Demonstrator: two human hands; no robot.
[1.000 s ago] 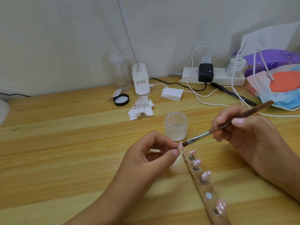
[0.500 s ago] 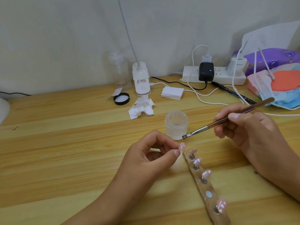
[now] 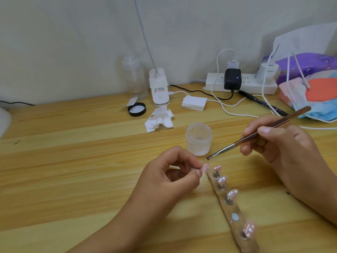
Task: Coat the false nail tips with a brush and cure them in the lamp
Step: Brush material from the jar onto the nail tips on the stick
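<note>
While 1 brush (image 3: 242,140) hovers, 5 nail tips (image 3: 232,193)

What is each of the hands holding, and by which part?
Left hand pinches a small pink false nail tip by one end, between thumb and forefinger. Right hand grips a thin brown-handled brush mid-handle, bristles free.

Pink nail tips (image 3: 232,193) stand along a strip (image 3: 224,207), slanted brush (image 3: 228,148) above.
</note>
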